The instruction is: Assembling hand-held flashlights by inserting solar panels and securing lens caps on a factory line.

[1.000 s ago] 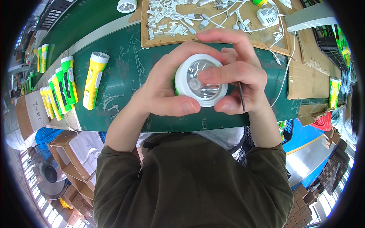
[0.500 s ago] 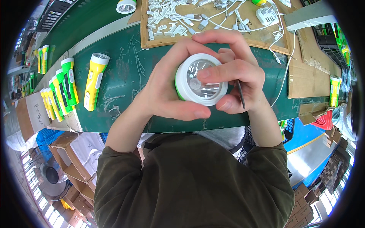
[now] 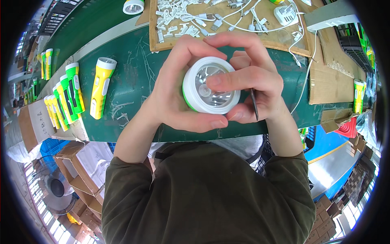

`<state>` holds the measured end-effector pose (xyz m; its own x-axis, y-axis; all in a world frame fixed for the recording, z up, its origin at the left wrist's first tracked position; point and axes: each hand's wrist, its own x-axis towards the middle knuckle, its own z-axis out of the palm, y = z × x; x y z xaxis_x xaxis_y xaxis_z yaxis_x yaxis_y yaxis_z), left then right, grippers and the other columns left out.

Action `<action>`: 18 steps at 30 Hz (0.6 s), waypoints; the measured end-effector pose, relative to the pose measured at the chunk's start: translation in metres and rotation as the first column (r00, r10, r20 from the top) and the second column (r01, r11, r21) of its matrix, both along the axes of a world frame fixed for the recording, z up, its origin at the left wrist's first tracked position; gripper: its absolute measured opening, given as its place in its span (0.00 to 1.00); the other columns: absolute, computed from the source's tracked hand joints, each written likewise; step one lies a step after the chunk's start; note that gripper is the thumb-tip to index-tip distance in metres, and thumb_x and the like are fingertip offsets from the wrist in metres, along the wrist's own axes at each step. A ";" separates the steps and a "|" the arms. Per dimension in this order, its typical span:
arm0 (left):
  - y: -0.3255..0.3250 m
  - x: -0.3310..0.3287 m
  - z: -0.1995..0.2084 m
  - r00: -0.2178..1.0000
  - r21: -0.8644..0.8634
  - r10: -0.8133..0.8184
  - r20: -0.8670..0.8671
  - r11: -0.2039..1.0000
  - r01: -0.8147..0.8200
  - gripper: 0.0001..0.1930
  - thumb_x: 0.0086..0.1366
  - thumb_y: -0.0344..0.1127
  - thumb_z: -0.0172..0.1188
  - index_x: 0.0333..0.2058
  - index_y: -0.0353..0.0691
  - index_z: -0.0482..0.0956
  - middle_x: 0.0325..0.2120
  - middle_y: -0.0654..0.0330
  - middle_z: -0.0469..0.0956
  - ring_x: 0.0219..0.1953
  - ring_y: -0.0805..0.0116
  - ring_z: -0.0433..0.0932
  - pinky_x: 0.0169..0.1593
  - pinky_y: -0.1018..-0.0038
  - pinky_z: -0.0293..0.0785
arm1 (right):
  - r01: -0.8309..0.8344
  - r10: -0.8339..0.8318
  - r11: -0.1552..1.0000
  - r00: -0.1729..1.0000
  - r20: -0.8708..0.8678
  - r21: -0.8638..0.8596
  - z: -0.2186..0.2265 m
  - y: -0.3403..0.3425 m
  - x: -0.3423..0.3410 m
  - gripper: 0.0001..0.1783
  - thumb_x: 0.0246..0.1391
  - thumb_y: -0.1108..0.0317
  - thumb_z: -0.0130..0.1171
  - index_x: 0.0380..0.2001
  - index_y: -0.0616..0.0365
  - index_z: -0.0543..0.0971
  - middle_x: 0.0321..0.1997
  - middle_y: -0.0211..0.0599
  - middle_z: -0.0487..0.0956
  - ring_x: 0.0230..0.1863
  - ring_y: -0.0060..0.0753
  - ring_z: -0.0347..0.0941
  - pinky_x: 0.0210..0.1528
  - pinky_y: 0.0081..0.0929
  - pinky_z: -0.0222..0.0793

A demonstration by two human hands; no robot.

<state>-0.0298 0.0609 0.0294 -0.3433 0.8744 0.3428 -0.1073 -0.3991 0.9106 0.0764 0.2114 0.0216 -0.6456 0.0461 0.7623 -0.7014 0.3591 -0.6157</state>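
A flashlight (image 3: 194, 95) with a white rim and a green body points its lens up between my hands. My left hand (image 3: 174, 87) wraps round its left side, thumb along the near edge of the rim. One finger of my right hand (image 3: 260, 77) lies across the clear lens, and its other fingertips are by the rim's right side. A thin dark pointed tool (image 3: 254, 104) is also gripped in my right hand, its tip toward me. The flashlight's handle is hidden below its head.
On the green table (image 3: 126, 77), a yellow flashlight (image 3: 101, 87) lies left, beside a row of green and yellow flashlights (image 3: 73, 87). A wooden tray (image 3: 156, 46) with white cables, small white parts and a white charger (image 3: 285, 15) sits at the back. Cardboard (image 3: 331, 81) is at right.
The flashlight has shifted slightly to the left and tilted a little within my hands. My right finger still rests across the lens.
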 end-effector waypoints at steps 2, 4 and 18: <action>0.001 0.000 0.000 1.000 0.012 -0.013 0.008 1.000 0.013 0.40 0.40 0.37 0.79 0.50 0.35 0.63 0.40 0.55 0.73 0.41 0.68 0.76 0.42 0.72 0.72 | -0.010 0.009 1.000 1.000 0.018 0.012 0.003 0.003 0.002 0.27 0.55 0.45 0.61 0.42 0.60 0.80 0.57 0.67 0.66 0.25 0.27 0.74 0.24 0.19 0.66; 0.001 0.000 -0.002 1.000 0.021 -0.024 0.012 0.999 0.024 0.41 0.40 0.38 0.79 0.50 0.35 0.63 0.40 0.55 0.73 0.41 0.67 0.77 0.42 0.72 0.72 | -0.022 0.021 1.000 0.999 0.032 0.021 0.002 0.004 0.001 0.27 0.55 0.45 0.62 0.42 0.60 0.80 0.57 0.67 0.66 0.24 0.27 0.74 0.25 0.19 0.66; 0.003 -0.012 -0.006 0.986 0.119 -0.162 -0.024 0.979 0.164 0.41 0.43 0.41 0.78 0.54 0.33 0.66 0.45 0.53 0.74 0.46 0.64 0.77 0.48 0.70 0.73 | -0.098 0.100 0.993 0.994 0.034 -0.059 0.002 0.002 0.001 0.26 0.55 0.48 0.62 0.42 0.64 0.80 0.58 0.70 0.62 0.40 0.51 0.79 0.40 0.35 0.78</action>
